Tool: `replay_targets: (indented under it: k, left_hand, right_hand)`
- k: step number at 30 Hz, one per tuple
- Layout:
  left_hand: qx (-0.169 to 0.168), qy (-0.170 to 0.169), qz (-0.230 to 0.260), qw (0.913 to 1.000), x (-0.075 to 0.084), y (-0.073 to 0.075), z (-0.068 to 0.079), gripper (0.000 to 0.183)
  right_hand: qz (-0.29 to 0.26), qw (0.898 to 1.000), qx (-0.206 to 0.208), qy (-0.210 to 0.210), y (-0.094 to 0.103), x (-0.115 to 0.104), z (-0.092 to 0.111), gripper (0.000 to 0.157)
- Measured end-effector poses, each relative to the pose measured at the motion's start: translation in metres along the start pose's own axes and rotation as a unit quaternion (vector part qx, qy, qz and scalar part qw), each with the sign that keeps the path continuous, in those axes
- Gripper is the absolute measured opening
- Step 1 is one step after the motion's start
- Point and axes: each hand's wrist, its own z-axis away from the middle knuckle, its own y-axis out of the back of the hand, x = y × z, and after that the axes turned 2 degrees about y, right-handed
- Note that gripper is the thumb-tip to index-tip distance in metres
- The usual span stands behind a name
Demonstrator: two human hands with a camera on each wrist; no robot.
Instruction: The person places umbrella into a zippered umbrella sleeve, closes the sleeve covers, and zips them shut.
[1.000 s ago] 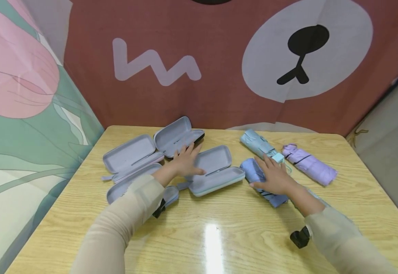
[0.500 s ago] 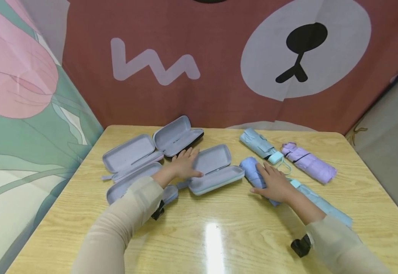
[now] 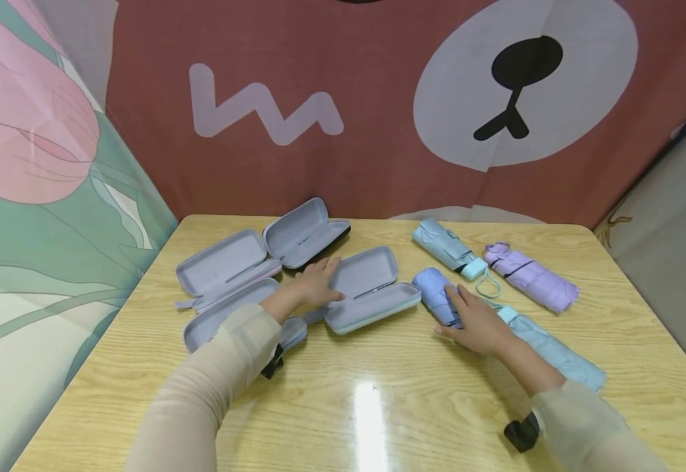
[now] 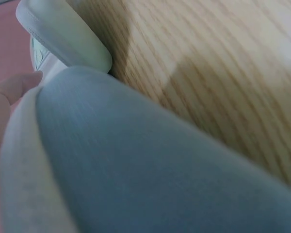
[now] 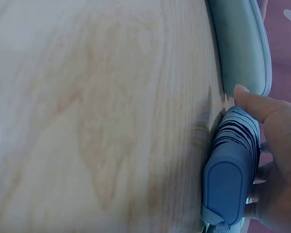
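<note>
— What is under the right hand [image 3: 477,322]?

— A rolled blue umbrella [image 3: 433,290], its cloth gathered in tight soft folds crossed by dark bands. The right wrist view shows its smooth end cap [image 5: 225,189], oblong with rounded corners. The hand lies over it, loosely spread, fingers on the far side, thumb extended on the near; how firmly they press cannot be told.

— And the left hand [image 3: 316,286]?

— Relaxed, fingers loosely out, at the near-left edge of the mint-edged case [image 3: 372,311]; a firm hold cannot be made out. Just right of that hand the case gapes, two long rounded shells with matte grey lining.

— Any room around them?

— Glossy wood grain of the table [image 3: 319,406] stretches from between the hands back toward the person. The case's right corner comes close to the umbrella's far end, ahead of the right hand. A pale blue umbrella [image 3: 557,351] flanks the right wrist; beyond the fingers lies a teal umbrella [image 3: 441,244] with a cord loop.
</note>
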Motion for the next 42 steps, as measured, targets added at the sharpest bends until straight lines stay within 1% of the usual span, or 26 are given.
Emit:
replay_targets:
  k: [3,7,12,19,23,31,37,42]
  left_hand:
    - [0.002,0.001,0.02,0.9998,0.0,0.001,0.001,0.077]
    - [0.005,-0.006,0.028,0.9996,-0.001,0.001,0.0,0.074]
    - [0.011,-0.013,0.039,0.9991,-0.004,0.002,-0.001,0.067]
    - [0.024,-0.03,0.027,0.9989,-0.009,0.003,-0.004,0.06]
    - [0.033,-0.036,0.029,0.9984,-0.011,0.004,-0.004,0.054]
    - [0.041,-0.032,0.05,0.9974,-0.013,0.006,-0.003,0.044]
    - [0.051,-0.023,0.075,0.9956,-0.017,0.004,-0.003,0.043]
    - [0.066,-0.031,0.073,0.9946,-0.018,0.006,0.0,0.042]
  right_hand:
    - [0.006,1.0,0.003,-0.004,-0.001,-0.001,0.002,0.084]
    - [0.01,1.0,0.008,-0.008,-0.001,-0.001,0.005,0.081]
    - [0.013,1.0,0.025,-0.013,-0.004,-0.002,0.008,0.076]
    - [0.026,0.998,0.044,-0.02,-0.007,-0.003,0.01,0.072]
    - [0.038,0.998,0.046,-0.032,-0.007,-0.006,0.011,0.071]
    - [0.052,0.996,0.055,-0.047,-0.005,-0.009,0.012,0.071]
    - [0.061,0.994,0.066,-0.054,-0.006,-0.012,0.013,0.07]
    - [0.063,0.994,0.068,-0.058,-0.006,-0.013,0.013,0.071]
